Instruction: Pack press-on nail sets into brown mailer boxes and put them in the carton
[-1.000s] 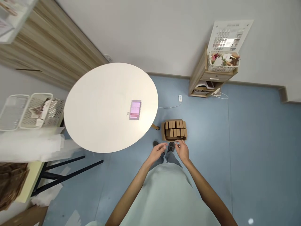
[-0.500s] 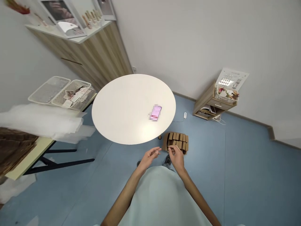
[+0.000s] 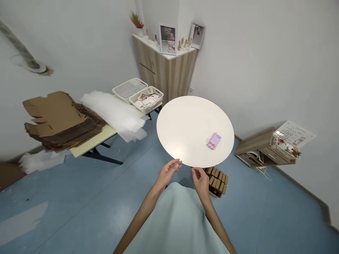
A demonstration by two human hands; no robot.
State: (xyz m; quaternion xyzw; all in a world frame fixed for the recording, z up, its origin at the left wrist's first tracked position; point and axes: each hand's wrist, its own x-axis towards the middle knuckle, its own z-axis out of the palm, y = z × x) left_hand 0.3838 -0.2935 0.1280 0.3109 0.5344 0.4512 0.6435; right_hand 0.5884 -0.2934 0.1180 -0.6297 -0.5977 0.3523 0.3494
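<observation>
My left hand (image 3: pixel 168 171) hovers in the air before my body, fingers stretched and a little apart, with nothing in it. Opposite it, my right hand (image 3: pixel 201 179) is also raised and empty; its fingers are loosely bent, with a gap inside the thumb and forefinger. The near edge of a round white table (image 3: pixel 185 123) is just beyond both hands. On the table lies a pixelated pink-purple object (image 3: pixel 214 140), its kind blurred out. A carton of small brown boxes (image 3: pixel 218 180) stands on the floor beside my right hand.
At the left, a side table (image 3: pixel 87 141) carries flattened cardboard boxes (image 3: pixel 58 116), white packing sheets (image 3: pixel 113 111) and a white basket (image 3: pixel 147 100) of cards. A wooden corner cabinet (image 3: pixel 164 74) stands behind. A small wooden cabinet (image 3: pixel 261 146) is at the right.
My view has swung left, so the round table and cabinets appear further right and more of the side table shows. My hands keep nearly the same pose.
</observation>
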